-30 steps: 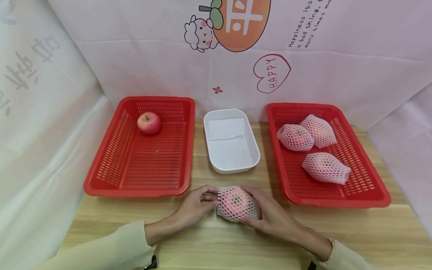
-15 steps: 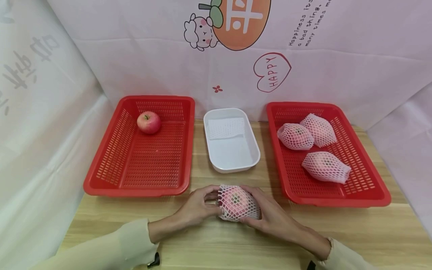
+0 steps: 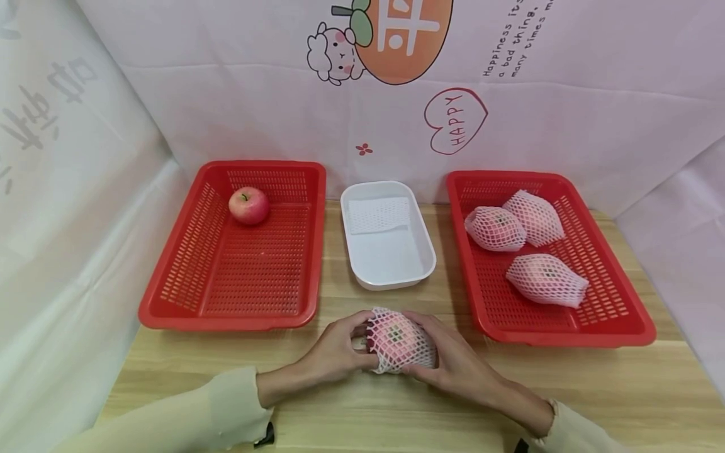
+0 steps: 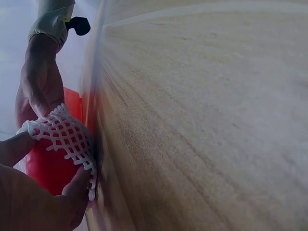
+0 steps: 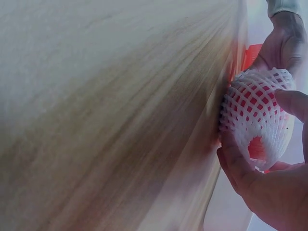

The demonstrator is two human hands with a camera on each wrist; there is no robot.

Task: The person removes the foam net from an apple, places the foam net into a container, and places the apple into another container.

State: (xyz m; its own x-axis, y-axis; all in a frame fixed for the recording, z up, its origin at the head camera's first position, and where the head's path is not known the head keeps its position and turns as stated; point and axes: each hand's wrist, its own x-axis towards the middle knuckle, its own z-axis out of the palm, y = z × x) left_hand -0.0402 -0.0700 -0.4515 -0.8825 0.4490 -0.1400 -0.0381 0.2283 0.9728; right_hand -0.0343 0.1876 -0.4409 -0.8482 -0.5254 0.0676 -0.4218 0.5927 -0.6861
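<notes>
Between both hands, low in the middle of the head view, an apple [image 3: 394, 335] sits inside a white foam net sleeve [image 4: 65, 132]. The right hand [image 3: 461, 360] grips the wrapped apple from the right, thumb in front and fingers behind. On the opposite side, the left hand [image 3: 335, 350] pinches the sleeve's edge between thumb and fingers. Bare red skin of the apple shows past that edge in the left wrist view. In the right wrist view, the sleeve's other end [image 5: 274, 154] forms a round opening close to the right palm.
A red basket [image 3: 151, 308] at the left holds one bare apple [image 3: 249, 206]. The red basket [image 3: 566, 340] at the right has three net-wrapped apples [image 3: 547, 280]. Between them, a white tray [image 3: 391, 282] contains a flat foam net [image 3: 378, 216]. White printed cloth stands behind.
The left hand has shifted slightly right, and its fingers have spread wider along the sleeve's edge. That side of the sleeve is stretched wider. The right hand holds nearly still.
</notes>
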